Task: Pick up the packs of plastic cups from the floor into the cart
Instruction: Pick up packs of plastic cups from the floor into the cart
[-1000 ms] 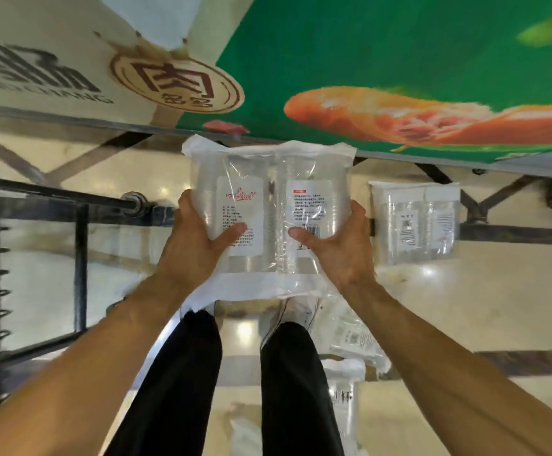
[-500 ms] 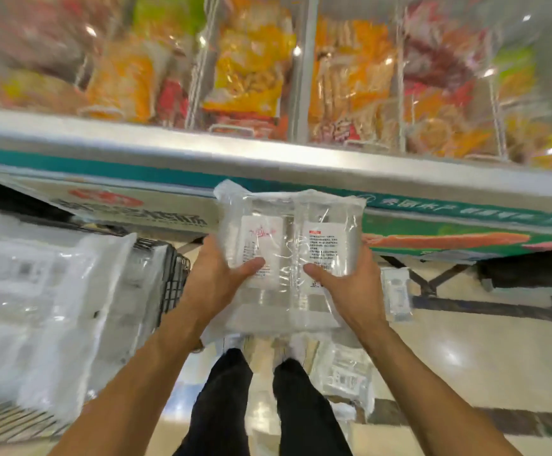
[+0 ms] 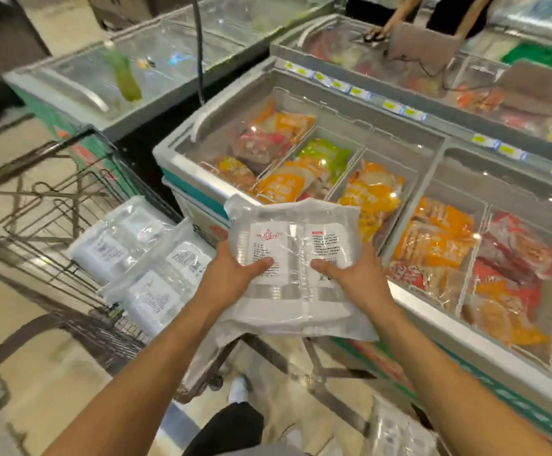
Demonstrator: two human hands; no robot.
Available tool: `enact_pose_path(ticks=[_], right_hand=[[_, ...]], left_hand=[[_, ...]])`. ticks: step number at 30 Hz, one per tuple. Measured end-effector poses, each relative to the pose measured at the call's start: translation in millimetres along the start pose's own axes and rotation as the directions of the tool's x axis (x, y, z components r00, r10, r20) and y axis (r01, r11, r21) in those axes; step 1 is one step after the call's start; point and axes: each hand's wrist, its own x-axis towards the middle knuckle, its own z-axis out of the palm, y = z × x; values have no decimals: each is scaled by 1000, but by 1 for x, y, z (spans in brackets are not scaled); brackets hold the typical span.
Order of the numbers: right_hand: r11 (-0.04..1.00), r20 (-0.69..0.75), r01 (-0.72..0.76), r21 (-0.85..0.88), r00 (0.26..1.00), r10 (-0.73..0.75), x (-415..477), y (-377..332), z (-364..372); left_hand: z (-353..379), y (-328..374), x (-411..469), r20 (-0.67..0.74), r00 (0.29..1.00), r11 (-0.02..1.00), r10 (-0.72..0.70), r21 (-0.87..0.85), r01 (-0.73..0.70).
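A clear pack of plastic cups (image 3: 292, 255) with two white labels is held up in front of me, at chest height. My left hand (image 3: 232, 274) grips its left side and my right hand (image 3: 350, 278) grips its right side, thumbs on the front. To the left stands the wire cart (image 3: 47, 205). Two more packs of plastic cups lie in it, one further back (image 3: 117, 238) and one nearer (image 3: 166, 278). Another pack of cups (image 3: 396, 429) lies on the floor at the lower right, partly hidden by my right forearm.
A chest freezer (image 3: 340, 153) full of orange, green and red food bags runs along the right. A second glass-topped freezer (image 3: 136, 70) stands behind the cart. A person stands at the far freezers, top right. My legs and shoe (image 3: 237, 390) show below.
I have risen from near the floor to standing. The pack came up with both hands, and the view now takes in the freezer tops and the cart on the left.
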Motion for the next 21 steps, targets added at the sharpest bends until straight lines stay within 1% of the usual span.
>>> enact_pose_path(ticks=[3, 6, 9, 11, 12, 13, 14, 15, 17, 19, 21], right_hand=[[995, 96, 67, -77, 994, -60, 30, -43, 30], [982, 153, 173, -76, 975, -160, 54, -90, 71], [970, 268, 235, -61, 940, -211, 72, -128, 117], [962, 310, 262, -72, 923, -228, 87, -147, 155], [958, 345, 275, -79, 909, -233, 97, -154, 176], [953, 405, 292, -78, 883, -238, 123, -147, 204], [951, 425, 293, -103, 877, -224, 128, -156, 220], [943, 452, 307, -130, 865, -220, 122, -182, 233], [948, 490, 299, -110, 846, -210, 122, -209, 254], [932, 569, 353, -81, 784, -247, 132, -232, 285], [914, 598, 391, -104, 759, -257, 151, -245, 322]], left_hand=[[-43, -4, 10, -94, 994, 997, -60, -57, 55], [-88, -17, 21, -181, 977, 990, -114, -97, 98], [-131, -36, 29, -259, 949, 979, -180, -138, 148], [-159, -55, 36, -303, 926, 969, -226, -166, 182], [-174, -63, 40, -319, 915, 965, -246, -170, 200], [-187, -72, 44, -341, 904, 962, -257, -181, 205], [-198, -85, 49, -361, 889, 954, -282, -202, 221], [-210, -94, 53, -378, 874, 945, -305, -232, 229], [-226, -112, 63, -379, 861, 931, -340, -264, 251], [-243, -128, 78, -418, 827, 917, -376, -294, 269], [-257, -142, 97, -447, 793, 902, -414, -323, 288]])
